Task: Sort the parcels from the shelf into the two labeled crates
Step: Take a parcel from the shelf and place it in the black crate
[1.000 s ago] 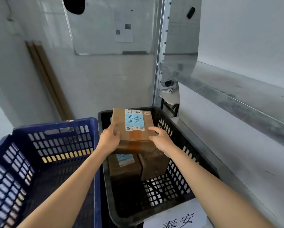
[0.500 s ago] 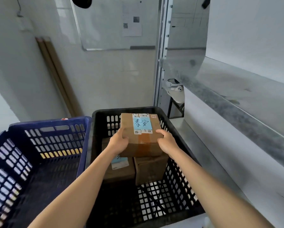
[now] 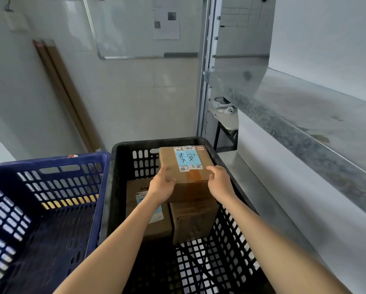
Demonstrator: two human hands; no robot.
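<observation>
Inside the black crate [image 3: 135,143], two parcels [image 3: 156,228] [image 3: 195,219] lie beneath a held parcel [image 3: 187,159].

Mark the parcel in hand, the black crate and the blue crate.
held parcel [image 3: 167,158]: head view, bare cardboard of its top face.
black crate [image 3: 139,143]: head view, far rim.
blue crate [image 3: 50,161]: head view, far rim.

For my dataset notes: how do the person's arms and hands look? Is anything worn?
The left forearm and right forearm are bare to the frame edge; no sleeves show. The left hand and right hand wear no gloves; no watch, ring or wristband is visible.
</observation>
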